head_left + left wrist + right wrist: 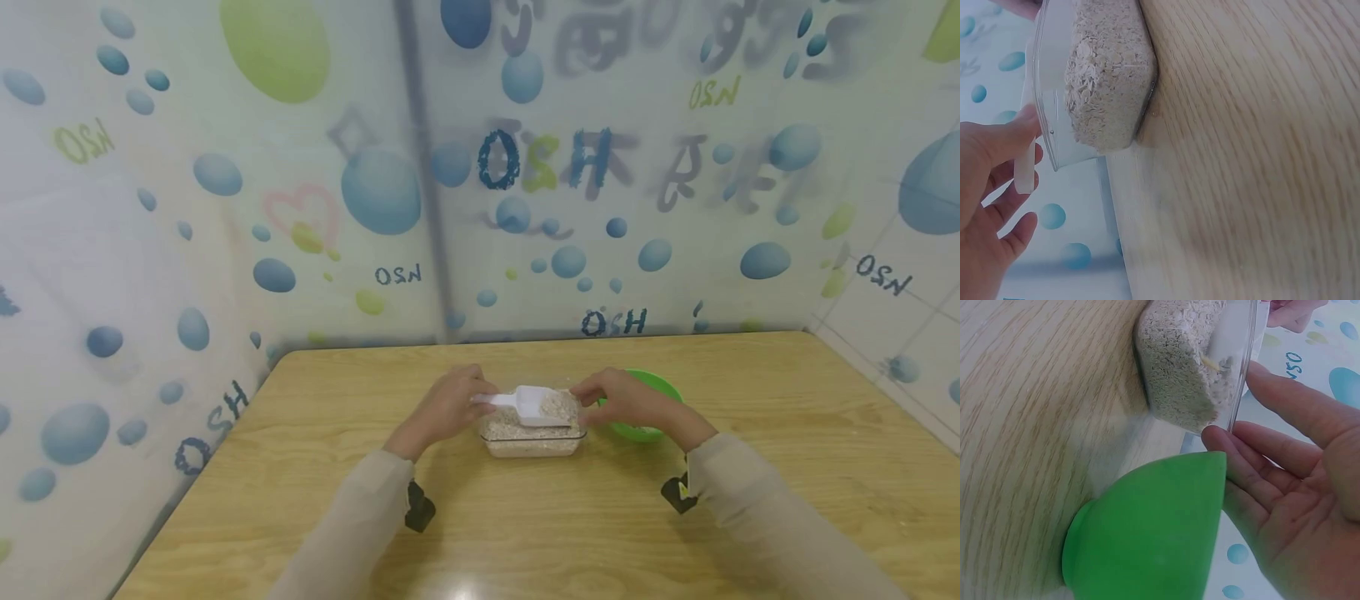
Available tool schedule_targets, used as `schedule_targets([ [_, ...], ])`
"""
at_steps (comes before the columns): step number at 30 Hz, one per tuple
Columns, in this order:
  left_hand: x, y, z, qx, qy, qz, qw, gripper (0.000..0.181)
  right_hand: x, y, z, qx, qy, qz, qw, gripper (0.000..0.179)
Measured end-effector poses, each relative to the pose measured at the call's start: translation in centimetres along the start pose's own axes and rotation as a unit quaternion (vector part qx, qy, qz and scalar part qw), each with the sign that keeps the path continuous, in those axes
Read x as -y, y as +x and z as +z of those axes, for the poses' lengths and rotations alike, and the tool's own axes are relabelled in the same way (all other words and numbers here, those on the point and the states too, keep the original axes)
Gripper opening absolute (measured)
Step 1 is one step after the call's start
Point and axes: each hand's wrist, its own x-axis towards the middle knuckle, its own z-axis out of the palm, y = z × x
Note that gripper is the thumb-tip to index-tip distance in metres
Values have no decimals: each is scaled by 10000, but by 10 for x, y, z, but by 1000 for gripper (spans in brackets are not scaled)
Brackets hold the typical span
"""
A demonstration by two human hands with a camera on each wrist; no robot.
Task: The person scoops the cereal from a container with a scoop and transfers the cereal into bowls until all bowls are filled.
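Note:
My left hand (447, 406) pinches the handle of a white scoop (529, 406) between thumb and fingers. Some oat flakes (559, 406) lie in the scoop's pan, which sits over a clear rectangular container (532, 448) of oats. In the left wrist view, the scoop handle shows beyond the container's rim, while the pan is hidden. At the container's right end, my right hand (628, 400) holds the rim and corner with thumb and fingertips. A green bowl (1147, 531) stands just right of the container, partly behind the right hand in the head view.
A wooden table (300, 517) carries everything. Behind it and along both sides hang pale walls (315, 150) printed with blue and green drops. Dark wrist devices (420, 507) show at both sleeve cuffs.

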Motion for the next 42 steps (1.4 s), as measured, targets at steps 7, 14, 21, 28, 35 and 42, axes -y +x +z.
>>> schedule_targets([
  [7,1,-2,-2,-274,-97,117,9995,22,-1,-2,-2,-12,21,-4,10000,49],
  [14,2,-3,-3,-413,-171,105,9989,22,-3,-5,-5,12,-30,-400,9992,52],
  [21,4,-1,-4,-403,-117,-20,9991,22,1,-3,-5,-57,-185,-25,9998,48],
  [28,2,3,-7,-440,-130,84,9989,22,-3,-3,-12,-206,-248,51,9995,46],
  [35,0,12,-7,-415,-109,171,9989,22,-17,-13,-26,-241,-269,-27,9993,48],
  [42,-7,25,-5,-331,-173,240,9990,23,-25,-27,-39,-338,-222,-135,9991,52],
])
